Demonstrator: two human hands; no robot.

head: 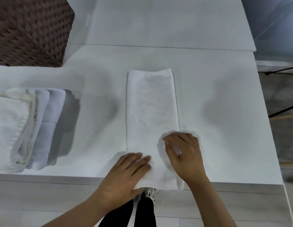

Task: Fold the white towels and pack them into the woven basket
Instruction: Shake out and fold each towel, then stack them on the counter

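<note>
Woven basket (30, 30): dark brown, at 10 o'clock on the white table (216, 95).
Towel stack (24, 128): at 9 o'clock, folded edges fanned.
Towel (150, 108): centre, a long narrow strip, near end overhanging the table edge at 6 o'clock.
Left hand (126, 172): fingers straight, close together, pressing the near end flat.
Right hand (183, 153): fingers curled, pinching the right edge.
Risk: lifting one-sided may skew the fold; the overhanging end may slide off.

A white table (224, 95) stands on grey flooring (44, 202), black stand legs (283, 110) at right.
</note>
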